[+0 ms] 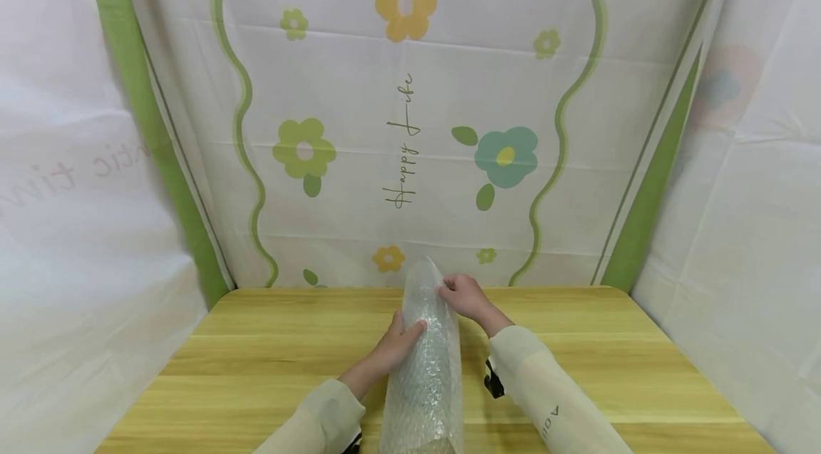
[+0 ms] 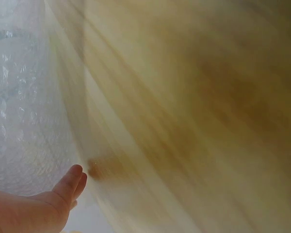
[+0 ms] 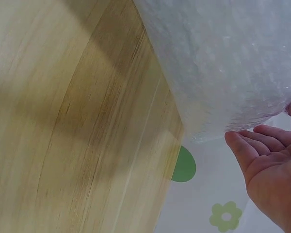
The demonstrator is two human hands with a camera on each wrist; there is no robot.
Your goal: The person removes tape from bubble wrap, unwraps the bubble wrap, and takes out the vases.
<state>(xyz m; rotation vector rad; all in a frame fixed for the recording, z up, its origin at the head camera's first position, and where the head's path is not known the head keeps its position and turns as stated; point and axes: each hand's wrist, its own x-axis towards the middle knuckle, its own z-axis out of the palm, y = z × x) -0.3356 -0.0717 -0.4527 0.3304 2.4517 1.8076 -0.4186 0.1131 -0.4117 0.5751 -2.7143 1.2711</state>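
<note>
Left grip (image 1: 394, 343) and right grip (image 1: 467, 295) flank bubble-wrapped roll (image 1: 428, 368).

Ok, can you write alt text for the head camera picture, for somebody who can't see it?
A person's left hand and right hand touch a long bundle of bubble wrap at a wooden table. Behind hangs a pale cloth with colourful flowers and the sideways words "Happy Life".

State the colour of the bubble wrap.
The bubble wrap looks translucent whitish-grey, best seen in the head view.

The head view's bottom edge cuts off the bubble wrap (image 1: 426, 375) and both sleeves (image 1: 545, 390).
</note>
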